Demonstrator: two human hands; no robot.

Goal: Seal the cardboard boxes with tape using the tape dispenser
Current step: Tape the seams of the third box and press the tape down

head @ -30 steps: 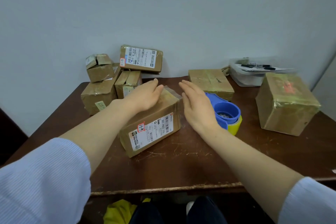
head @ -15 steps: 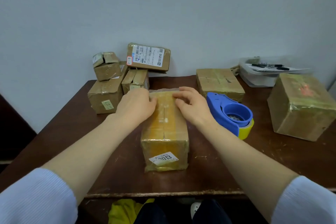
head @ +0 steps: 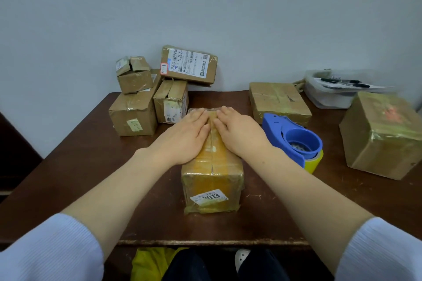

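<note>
The left hand (head: 187,134) and the right hand (head: 239,134) lie flat, palms down, on the far half of the top of a cardboard box (head: 212,180), fingers straight and close together, one hand on each side of the seam that runs along the top; the fingertips nearly meet at the far edge, and neither hand grips or pinches anything. The box stands in the middle of a dark wooden table (head: 91,166), lengthwise toward the person, wrapped in shiny yellowish tape, with a white label (head: 209,197) reading 3013 on its near end. Just right of the box sits the blue tape dispenser (head: 294,139), lying on the table with a roll of yellow tape (head: 316,163) showing under its near side; it touches neither hand. Behind the box and to its right lies a flat taped box (head: 278,100), and farther right of the box stands a big box (head: 383,132) with a reddish mark on top. Behind that, far right of the box, a clear plastic tub (head: 328,96) holds papers and dark pens (head: 344,82). Behind the box and to its left is a pile: a large dented box (head: 133,116) with a small box (head: 133,77) on it, an upright box (head: 171,100) beside them, and a box with a shipping label (head: 189,65) resting on top against the wall.
</note>
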